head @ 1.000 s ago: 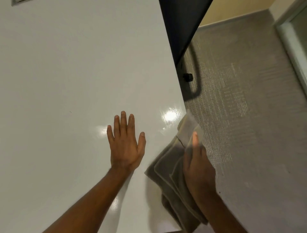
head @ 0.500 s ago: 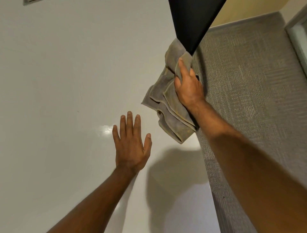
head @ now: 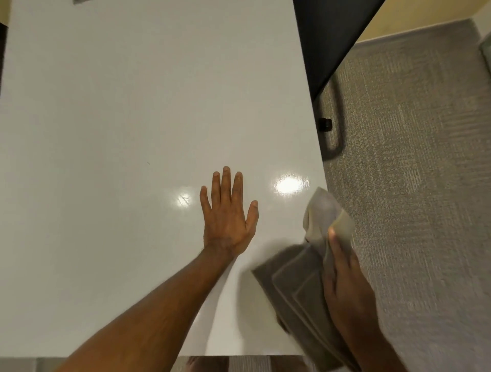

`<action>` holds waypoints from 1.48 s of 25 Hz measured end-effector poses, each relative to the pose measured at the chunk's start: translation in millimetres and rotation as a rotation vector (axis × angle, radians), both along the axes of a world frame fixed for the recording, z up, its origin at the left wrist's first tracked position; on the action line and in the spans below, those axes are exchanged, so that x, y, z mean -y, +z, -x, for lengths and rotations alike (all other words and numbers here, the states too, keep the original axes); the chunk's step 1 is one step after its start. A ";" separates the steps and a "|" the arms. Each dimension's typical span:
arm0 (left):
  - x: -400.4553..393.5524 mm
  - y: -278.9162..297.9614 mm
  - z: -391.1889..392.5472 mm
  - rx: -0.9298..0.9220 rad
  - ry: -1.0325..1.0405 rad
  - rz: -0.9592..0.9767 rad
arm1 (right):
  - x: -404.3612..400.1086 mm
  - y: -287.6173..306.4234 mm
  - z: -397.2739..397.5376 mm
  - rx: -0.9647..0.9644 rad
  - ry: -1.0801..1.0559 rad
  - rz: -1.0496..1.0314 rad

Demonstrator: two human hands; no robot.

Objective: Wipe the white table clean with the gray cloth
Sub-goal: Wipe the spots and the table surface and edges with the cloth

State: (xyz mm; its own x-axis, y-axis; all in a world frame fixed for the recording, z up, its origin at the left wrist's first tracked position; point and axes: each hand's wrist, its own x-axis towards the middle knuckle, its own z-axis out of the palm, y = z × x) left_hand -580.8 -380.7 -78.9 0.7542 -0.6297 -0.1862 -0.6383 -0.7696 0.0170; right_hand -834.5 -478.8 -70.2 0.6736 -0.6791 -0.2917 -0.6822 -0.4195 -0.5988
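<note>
The glossy white table (head: 132, 119) fills most of the view, with two bright light reflections on it. My left hand (head: 228, 215) lies flat on the table, palm down, fingers spread, holding nothing. My right hand (head: 345, 281) grips the folded gray cloth (head: 300, 284) at the table's right edge, near the front corner. The cloth lies in layered folds on the surface and its upper end sticks up past my fingers over the edge.
A black chair (head: 326, 34) stands at the table's far right side, its dark leg and foot (head: 325, 124) on the gray carpet (head: 411, 159). A small gray object (head: 82, 1) shows at the table's far edge. The table's front edge runs along the bottom.
My right hand has swept the cloth back along the right edge, from up near the black chair to the near right corner. My left hand has stayed flat in place.
</note>
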 end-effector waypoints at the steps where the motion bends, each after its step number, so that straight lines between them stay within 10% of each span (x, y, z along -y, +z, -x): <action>1: -0.1 0.4 0.0 -0.006 0.001 0.001 | -14.1 -0.8 16.7 -0.044 0.028 0.058; 21: -120.6 1.1 -58.0 -0.098 -0.105 0.244 | -49.9 -6.5 -165.9 -0.278 -0.036 0.472; 28: -312.5 -14.7 -138.6 0.239 0.009 0.226 | -102.1 -10.2 -320.3 -0.213 0.151 0.545; 37: -341.1 -1.0 -148.9 -0.159 0.244 0.700 | -220.3 -6.7 -376.2 0.011 0.695 0.492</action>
State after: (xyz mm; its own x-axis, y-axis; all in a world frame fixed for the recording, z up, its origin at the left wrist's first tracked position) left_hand -431.9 -39.6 -79.9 0.8848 -0.4595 0.0778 -0.4004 -0.6642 0.6313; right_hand -458.3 -258.4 -76.9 0.9854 -0.1583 -0.0624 -0.1688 -0.9551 -0.2436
